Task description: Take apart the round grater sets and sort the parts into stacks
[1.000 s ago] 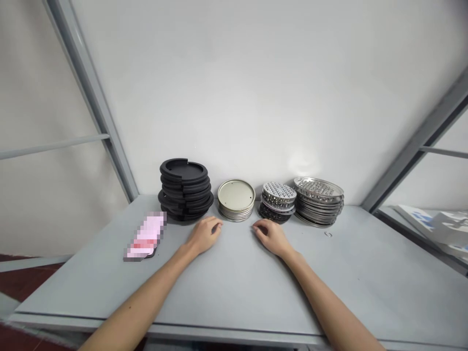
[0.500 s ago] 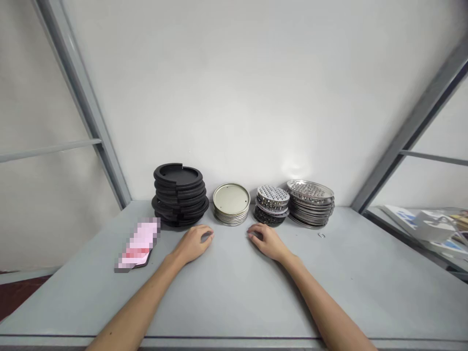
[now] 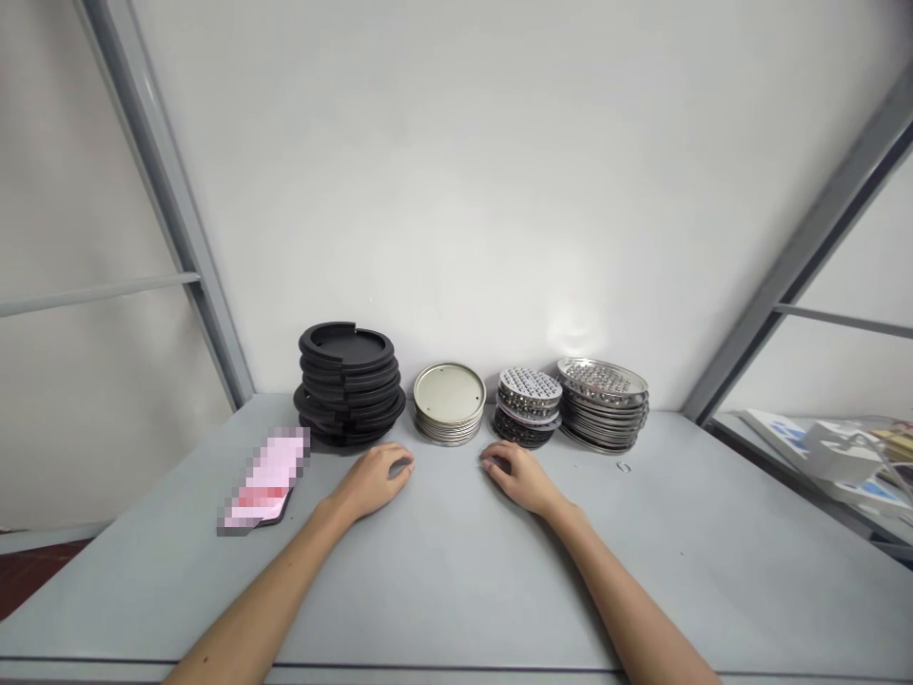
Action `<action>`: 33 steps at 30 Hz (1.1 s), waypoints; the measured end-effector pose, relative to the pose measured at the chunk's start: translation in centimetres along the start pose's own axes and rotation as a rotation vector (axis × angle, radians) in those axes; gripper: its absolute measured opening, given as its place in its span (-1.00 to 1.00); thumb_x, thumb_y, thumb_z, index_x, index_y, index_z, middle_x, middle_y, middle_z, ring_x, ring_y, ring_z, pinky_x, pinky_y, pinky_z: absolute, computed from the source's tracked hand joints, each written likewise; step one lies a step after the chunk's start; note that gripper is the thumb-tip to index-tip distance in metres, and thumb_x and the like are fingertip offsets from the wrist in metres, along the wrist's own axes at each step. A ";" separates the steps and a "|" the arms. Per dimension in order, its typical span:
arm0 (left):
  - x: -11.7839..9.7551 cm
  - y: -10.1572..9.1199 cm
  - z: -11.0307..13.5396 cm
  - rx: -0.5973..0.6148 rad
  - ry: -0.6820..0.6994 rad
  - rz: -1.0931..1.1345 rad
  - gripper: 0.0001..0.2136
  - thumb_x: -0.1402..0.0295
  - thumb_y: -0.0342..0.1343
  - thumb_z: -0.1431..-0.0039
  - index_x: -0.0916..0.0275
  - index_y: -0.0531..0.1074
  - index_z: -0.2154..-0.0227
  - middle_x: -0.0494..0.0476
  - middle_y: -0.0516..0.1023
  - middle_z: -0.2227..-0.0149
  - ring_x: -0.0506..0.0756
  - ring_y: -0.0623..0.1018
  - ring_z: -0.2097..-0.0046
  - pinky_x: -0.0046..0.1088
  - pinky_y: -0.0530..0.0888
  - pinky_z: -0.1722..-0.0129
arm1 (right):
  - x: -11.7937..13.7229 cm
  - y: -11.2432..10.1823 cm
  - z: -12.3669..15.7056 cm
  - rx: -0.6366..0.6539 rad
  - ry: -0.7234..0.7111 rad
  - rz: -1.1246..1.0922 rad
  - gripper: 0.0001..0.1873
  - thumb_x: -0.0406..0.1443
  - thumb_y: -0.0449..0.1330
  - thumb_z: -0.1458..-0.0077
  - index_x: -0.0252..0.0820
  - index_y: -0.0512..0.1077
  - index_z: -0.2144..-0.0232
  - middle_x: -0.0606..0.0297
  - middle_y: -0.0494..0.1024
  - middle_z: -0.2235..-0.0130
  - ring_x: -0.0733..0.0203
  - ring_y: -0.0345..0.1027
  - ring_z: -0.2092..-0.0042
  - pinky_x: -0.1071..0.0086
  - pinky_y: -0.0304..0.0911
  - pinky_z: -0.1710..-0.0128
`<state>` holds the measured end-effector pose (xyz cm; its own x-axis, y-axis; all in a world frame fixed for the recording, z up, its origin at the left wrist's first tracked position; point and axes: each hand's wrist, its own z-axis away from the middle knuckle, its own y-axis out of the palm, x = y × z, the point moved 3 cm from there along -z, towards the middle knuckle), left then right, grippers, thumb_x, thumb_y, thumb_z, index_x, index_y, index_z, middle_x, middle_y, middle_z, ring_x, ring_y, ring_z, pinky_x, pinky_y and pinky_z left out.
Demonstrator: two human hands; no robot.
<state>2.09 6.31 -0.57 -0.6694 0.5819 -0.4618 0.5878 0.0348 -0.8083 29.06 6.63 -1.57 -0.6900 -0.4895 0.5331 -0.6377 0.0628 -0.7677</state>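
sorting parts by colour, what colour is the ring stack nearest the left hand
The ring stack is plain black, best seen in the head view.

My worktop [image 3: 442, 571] looks smooth, matt grey. The black rings [image 3: 348, 381] look like dull plastic or rubber. The plain lids [image 3: 449, 392] are satin metal; the perforated discs [image 3: 603, 381] shine brighter.

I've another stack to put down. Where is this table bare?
Bare: the table right of the right hand, before the big perforated stack; also the middle between it and the left hand. Crowded: the back row of four stacks along the wall.
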 end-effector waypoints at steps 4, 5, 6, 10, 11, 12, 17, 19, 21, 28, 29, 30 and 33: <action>0.1 0.0 0.0 0.001 0.007 0.008 -0.82 0.38 0.03 -0.22 0.22 0.53 0.22 0.13 0.58 0.16 0.15 0.54 0.12 -0.36 0.42 0.05 | 0.0 0.0 0.1 -0.002 -0.002 0.009 -0.78 -0.31 0.07 -0.14 -0.21 0.51 0.27 0.15 0.56 0.18 0.07 0.41 0.11 0.21 0.25 0.04; 0.1 0.0 0.0 0.001 0.009 0.010 -0.81 0.38 0.03 -0.22 0.22 0.53 0.22 0.13 0.58 0.17 0.15 0.54 0.12 -0.36 0.42 0.05 | 0.0 0.0 0.1 -0.003 -0.003 0.009 -0.78 -0.31 0.07 -0.14 -0.21 0.51 0.27 0.15 0.56 0.18 0.07 0.41 0.11 0.21 0.25 0.03; 0.2 0.1 -0.1 0.002 0.010 0.013 -0.81 0.39 0.02 -0.23 0.21 0.53 0.22 0.13 0.59 0.17 0.15 0.54 0.12 -0.36 0.42 0.05 | 0.0 0.0 0.1 -0.004 -0.002 0.008 -0.78 -0.32 0.07 -0.14 -0.21 0.51 0.27 0.15 0.56 0.18 0.07 0.41 0.11 0.21 0.25 0.03; 0.4 0.1 -0.1 0.011 0.019 0.022 -0.78 0.42 -0.03 -0.26 0.20 0.54 0.26 0.11 0.59 0.18 0.12 0.55 0.12 -0.39 0.42 0.05 | 0.0 0.0 0.0 0.000 -0.001 0.008 -0.78 -0.32 0.07 -0.13 -0.21 0.51 0.27 0.14 0.57 0.18 0.07 0.41 0.11 0.21 0.25 0.04; 0.4 0.1 -0.1 0.012 0.020 0.023 -0.77 0.42 -0.04 -0.26 0.19 0.54 0.26 0.11 0.59 0.18 0.12 0.55 0.12 -0.40 0.42 0.05 | 0.0 0.0 0.0 0.001 0.000 0.010 -0.78 -0.32 0.07 -0.13 -0.21 0.51 0.27 0.14 0.57 0.18 0.06 0.41 0.11 0.21 0.25 0.04; 0.3 0.1 -0.1 0.011 0.020 0.025 -0.77 0.42 -0.04 -0.26 0.19 0.54 0.25 0.11 0.59 0.17 0.12 0.55 0.12 -0.40 0.42 0.05 | 0.0 -0.1 0.0 0.000 0.001 0.013 -0.78 -0.31 0.07 -0.13 -0.21 0.51 0.28 0.14 0.57 0.19 0.06 0.41 0.12 0.21 0.25 0.05; 0.1 -0.1 0.0 0.001 0.016 0.025 -0.78 0.39 -0.03 -0.26 0.20 0.54 0.24 0.13 0.59 0.17 0.14 0.55 0.12 -0.38 0.42 0.06 | 0.4 -0.2 0.1 -0.019 0.001 0.018 -0.77 -0.32 0.05 -0.14 -0.20 0.51 0.28 0.17 0.58 0.20 0.07 0.42 0.14 0.23 0.26 0.08; 0.0 -0.1 0.0 0.000 0.016 0.023 -0.78 0.38 -0.02 -0.26 0.20 0.54 0.23 0.14 0.59 0.17 0.14 0.55 0.12 -0.38 0.42 0.05 | 0.4 -0.2 0.1 -0.039 -0.001 0.027 -0.77 -0.31 0.05 -0.15 -0.19 0.51 0.29 0.18 0.58 0.22 0.08 0.43 0.16 0.24 0.27 0.11; 0.0 -0.1 0.0 0.002 0.018 0.019 -0.79 0.38 -0.02 -0.25 0.20 0.54 0.23 0.14 0.59 0.17 0.15 0.54 0.12 -0.37 0.42 0.04 | 0.4 -0.2 0.0 -0.067 -0.001 0.039 -0.77 -0.31 0.05 -0.15 -0.19 0.51 0.30 0.18 0.58 0.24 0.09 0.43 0.18 0.25 0.28 0.14; 0.1 0.0 -0.1 0.003 0.023 0.014 -0.79 0.37 0.00 -0.24 0.20 0.54 0.22 0.15 0.59 0.16 0.16 0.54 0.12 -0.35 0.43 0.04 | 0.8 -0.5 0.3 -0.282 -0.058 0.081 -0.73 -0.32 0.01 -0.18 -0.20 0.47 0.17 0.14 0.56 0.21 0.10 0.42 0.18 0.22 0.35 0.14; 0.1 0.0 -0.1 0.004 0.023 0.014 -0.79 0.37 0.01 -0.24 0.21 0.54 0.22 0.15 0.59 0.17 0.16 0.54 0.12 -0.35 0.43 0.04 | 1.1 -0.5 0.3 -0.329 -0.080 0.122 -0.70 -0.32 0.00 -0.19 -0.21 0.44 0.09 0.10 0.55 0.16 0.07 0.41 0.14 0.19 0.34 0.10; 0.1 0.0 -0.1 0.005 0.023 0.014 -0.80 0.37 0.01 -0.23 0.21 0.54 0.22 0.16 0.58 0.16 0.16 0.54 0.12 -0.34 0.43 0.04 | 1.6 -0.4 0.3 -0.360 -0.113 0.174 -0.66 -0.32 0.00 -0.19 -0.23 0.39 0.01 0.06 0.53 0.10 0.04 0.39 0.08 0.15 0.33 0.06; 0.1 0.0 0.0 0.009 0.023 0.012 -0.80 0.38 0.02 -0.23 0.21 0.54 0.20 0.16 0.58 0.15 0.16 0.53 0.11 -0.33 0.42 0.03 | 3.4 0.4 -0.4 -0.337 -0.268 0.334 -0.54 -0.38 -0.01 -0.18 -0.26 0.28 -0.13 0.00 0.42 -0.09 -0.04 0.27 -0.10 0.06 0.23 -0.09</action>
<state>2.02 6.44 -0.63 -0.6519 0.6007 -0.4628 0.5915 0.0210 -0.8060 26.30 5.34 0.09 -0.7907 -0.5968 0.1363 -0.5031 0.5067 -0.7001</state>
